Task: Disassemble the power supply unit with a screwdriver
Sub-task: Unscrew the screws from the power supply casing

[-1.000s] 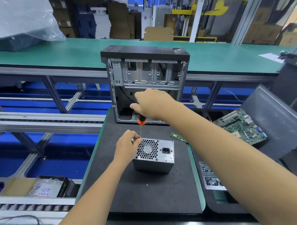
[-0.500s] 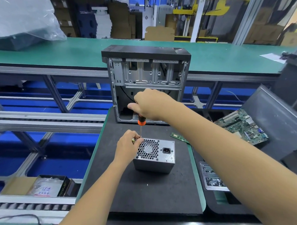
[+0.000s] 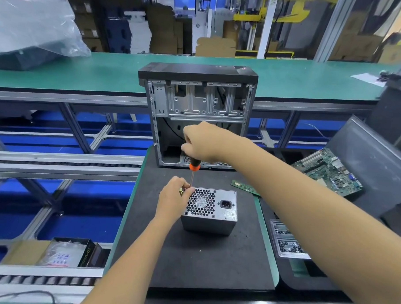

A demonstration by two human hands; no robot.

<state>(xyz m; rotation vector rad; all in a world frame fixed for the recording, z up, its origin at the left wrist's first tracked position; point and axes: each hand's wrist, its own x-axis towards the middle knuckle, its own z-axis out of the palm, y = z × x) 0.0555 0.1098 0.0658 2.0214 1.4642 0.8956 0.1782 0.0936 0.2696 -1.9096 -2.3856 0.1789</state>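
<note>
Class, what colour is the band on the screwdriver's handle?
Orange, on the black screwdriver; seen in the head view.

A black mat [image 3: 190, 261] with a green rim covers the workbench in front of the person. A grey power supply unit [image 3: 211, 212] sits on the mat near its middle, with its round fan grille facing up. An open computer case [image 3: 197, 119] stands at the far edge of the mat. A thin green memory stick [image 3: 245, 187] lies at the right edge, past the power supply unit. Just off the right edge, a dark tray [image 3: 369, 159] leans with a green motherboard [image 3: 327, 172] on it. Beyond the case runs a long green bench [image 3: 106, 72] with a clear plastic bag [image 3: 32, 25] at its left end.
</note>
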